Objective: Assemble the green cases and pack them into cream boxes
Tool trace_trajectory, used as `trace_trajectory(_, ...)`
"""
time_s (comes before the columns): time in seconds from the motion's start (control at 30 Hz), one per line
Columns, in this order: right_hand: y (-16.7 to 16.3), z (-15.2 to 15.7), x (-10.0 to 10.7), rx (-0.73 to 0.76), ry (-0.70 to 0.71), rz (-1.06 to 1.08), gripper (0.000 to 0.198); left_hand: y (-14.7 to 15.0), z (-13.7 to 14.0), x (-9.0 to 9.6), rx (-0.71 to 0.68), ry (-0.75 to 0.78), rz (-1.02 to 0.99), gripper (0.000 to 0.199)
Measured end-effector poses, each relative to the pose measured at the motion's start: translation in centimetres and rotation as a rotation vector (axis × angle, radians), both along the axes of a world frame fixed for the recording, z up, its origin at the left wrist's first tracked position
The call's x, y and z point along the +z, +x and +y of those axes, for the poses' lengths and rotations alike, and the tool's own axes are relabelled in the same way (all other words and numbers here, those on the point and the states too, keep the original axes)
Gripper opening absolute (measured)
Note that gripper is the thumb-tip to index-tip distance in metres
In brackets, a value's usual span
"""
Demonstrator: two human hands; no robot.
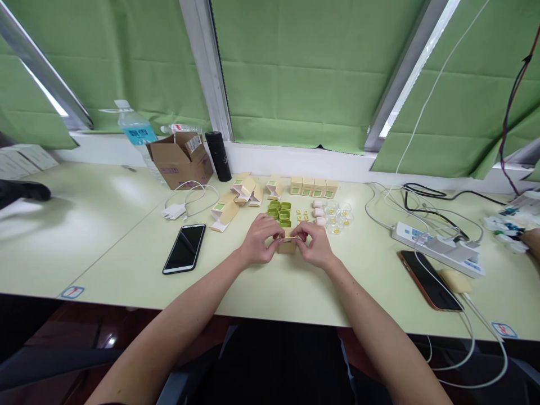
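Between my two hands stands a small cream cardboard box (287, 247), its top edge pinched from both sides. My left hand (262, 239) has thumb and finger closed on the box's left top edge. On the opposite side, my right hand (313, 243) grips the right top edge in the same way. Just beyond the box are several green square cups (285, 206), partly hidden by my fingers. Tiny yellow pieces (302, 215), pale pink blocks (318, 212) and clear plastic pieces with yellow centres (337, 216) lie to the right of the cups.
Closed small boxes (314, 187) stand in a row at the back; open ones (225, 211) lie to the left. A phone (184, 249), a charger (174, 211), a brown carton (181, 160) and a black flask (218, 156) are leftward. Rightward lie a power strip (436, 247) and another phone (428, 281).
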State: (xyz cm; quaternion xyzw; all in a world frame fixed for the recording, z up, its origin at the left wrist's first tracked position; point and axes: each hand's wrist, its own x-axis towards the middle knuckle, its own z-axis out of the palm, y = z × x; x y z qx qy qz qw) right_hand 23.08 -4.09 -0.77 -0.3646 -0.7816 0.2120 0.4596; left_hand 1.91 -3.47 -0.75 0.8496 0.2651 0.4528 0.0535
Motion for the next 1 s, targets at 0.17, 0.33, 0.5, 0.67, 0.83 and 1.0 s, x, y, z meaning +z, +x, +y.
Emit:
trace_trajectory(0.17, -0.2, -0.1, -0.2, -0.007, -0.017, -0.005, 0.008, 0.0, 0.1, -0.1, 0.013, -0.041, 0.009, 0.007)
trace_trajectory(0.33, -0.3, 0.0, -0.4, -0.005, -0.008, -0.007, 0.01, -0.1, 0.1, -0.2, 0.012, -0.042, 0.007, 0.006)
trace_trajectory(0.5, -0.2, -0.1, -0.3, 0.016, -0.007, -0.031, 0.012, -0.2, 0.1, -0.3, 0.008, -0.065, 0.026, 0.007)
trace_trajectory(0.67, 0.0, -0.3, 0.0, 0.053, -0.003, -0.008, 0.022, -0.2, 0.0, -0.2, 0.008, -0.026, 0.021, 0.01)
trace_trajectory(0.83, 0.5, -0.2, 0.1, 0.045, -0.013, 0.011, 0.036, -0.3, 0.1, -0.5, 0.023, -0.032, -0.007, 0.022)
trace_trajectory(1.0, 0.6, 0.1, -0.1, 0.046, -0.019, 0.005, 0.041, -0.5, 0.4, -1.0, 0.023, -0.028, -0.003, 0.031)
